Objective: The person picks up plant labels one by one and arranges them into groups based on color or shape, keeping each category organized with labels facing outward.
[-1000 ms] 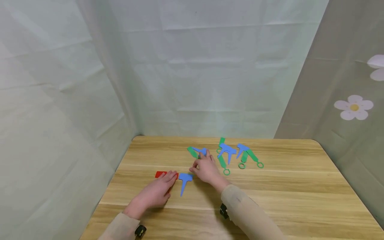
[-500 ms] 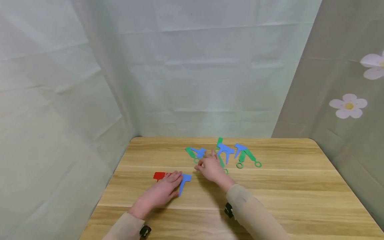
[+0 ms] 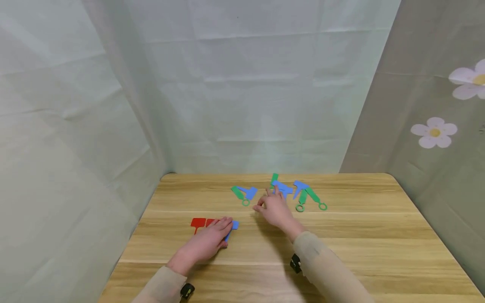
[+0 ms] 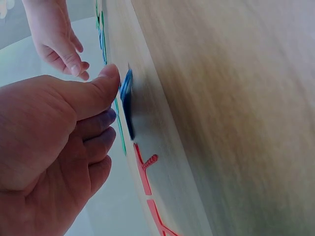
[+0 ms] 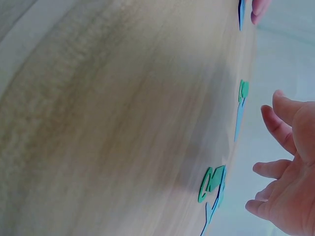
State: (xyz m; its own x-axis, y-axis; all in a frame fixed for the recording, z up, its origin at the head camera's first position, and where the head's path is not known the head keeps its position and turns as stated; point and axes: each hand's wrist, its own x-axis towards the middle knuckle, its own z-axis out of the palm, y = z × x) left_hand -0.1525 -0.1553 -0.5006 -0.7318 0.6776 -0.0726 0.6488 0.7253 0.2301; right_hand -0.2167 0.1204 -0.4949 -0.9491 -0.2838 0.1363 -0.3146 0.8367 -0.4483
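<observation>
In the head view my left hand [image 3: 208, 240] lies over a blue T-shaped plant label [image 3: 235, 225], covering most of it. The left wrist view shows its fingers loosely bent and the thumb tip close beside the blue label [image 4: 127, 98]; I cannot tell if they touch. Left of it are two red plant labels, one [image 3: 198, 222] uncovered and one [image 3: 211, 221] partly under the hand. My right hand [image 3: 275, 210] hovers with spread, relaxed fingers, holding nothing. Under its fingertips lie blue T-shaped labels [image 3: 281, 187] and a green label [image 3: 274, 179], partly hidden.
Left of the right hand lie a green ring label [image 3: 238, 192] and a blue T label [image 3: 251, 192]. To its right are another blue T label [image 3: 301, 185] and two green ring labels [image 3: 314, 196]. Cloth walls [image 3: 257, 105] enclose the wooden table [image 3: 360, 235].
My left hand has slid right from the red labels onto the blue one, uncovering a red label. My right hand has moved right, away from the left-hand blue label to the middle cluster.
</observation>
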